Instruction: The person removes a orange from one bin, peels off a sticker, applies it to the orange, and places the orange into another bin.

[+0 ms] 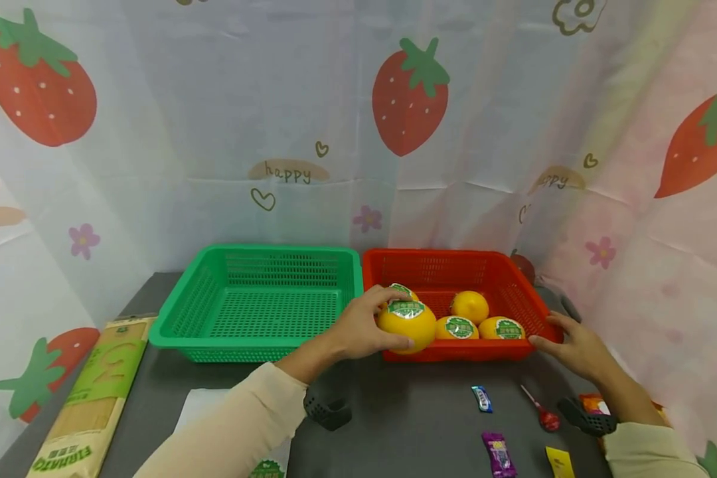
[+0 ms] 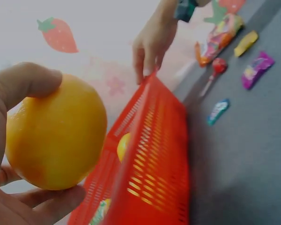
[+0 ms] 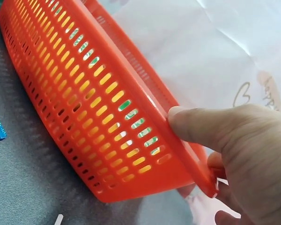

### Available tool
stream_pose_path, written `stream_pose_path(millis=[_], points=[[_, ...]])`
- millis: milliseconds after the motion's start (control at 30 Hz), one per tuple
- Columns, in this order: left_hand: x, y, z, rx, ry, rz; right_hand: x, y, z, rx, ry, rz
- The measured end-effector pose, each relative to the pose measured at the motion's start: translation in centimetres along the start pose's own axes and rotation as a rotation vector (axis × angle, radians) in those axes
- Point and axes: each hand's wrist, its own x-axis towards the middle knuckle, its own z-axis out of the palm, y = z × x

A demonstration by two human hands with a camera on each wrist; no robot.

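A yellow orange [image 1: 407,326] with a green-and-white label is held between the thumb and fingers of my left hand [image 1: 361,325], above the front left of the red basket [image 1: 454,353]. In the left wrist view, the thumb and fingers wrap round the sides of that orange [image 2: 58,136]. Several more labelled oranges [image 1: 470,307] lie inside the red basket. My right hand [image 1: 579,348] grips the basket's rim at the right front corner. The right wrist view shows the thumb of the right hand [image 3: 243,150] over the rim and the other fingers beneath it.
Left of the red basket stands a green basket [image 1: 255,355]. A long noodle packet [image 1: 95,392] lies at the far left, a white packet [image 1: 277,458] under the left forearm. A blue-wrapped sweet [image 1: 481,399], purple sweet [image 1: 498,455], yellow sweet [image 1: 559,461] and red lollipop [image 1: 548,419] lie in front.
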Motion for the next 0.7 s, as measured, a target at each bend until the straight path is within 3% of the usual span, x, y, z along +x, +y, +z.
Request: stream_pose_path(millis=[233, 367, 533, 700], points=[[6.7, 0.2, 0.5, 0.017, 0.034, -0.157, -0.2, -0.1, -0.4, -0.023, -0.024, 0.013], [9.5, -0.4, 1.1, 0.071, 0.045, -0.226, 0.0, -0.1, -0.3, -0.022, -0.036, 0.007], [11.5, -1.3, 1.9, 0.097, 0.076, -0.299, 0.2, -0.4, -0.2, -0.013, -0.047, -0.002], [12.8, -2.4, 3.4, 0.054, 0.129, -0.345, 0.2, -0.3, -0.6, -0.026, -0.056, 0.010]])
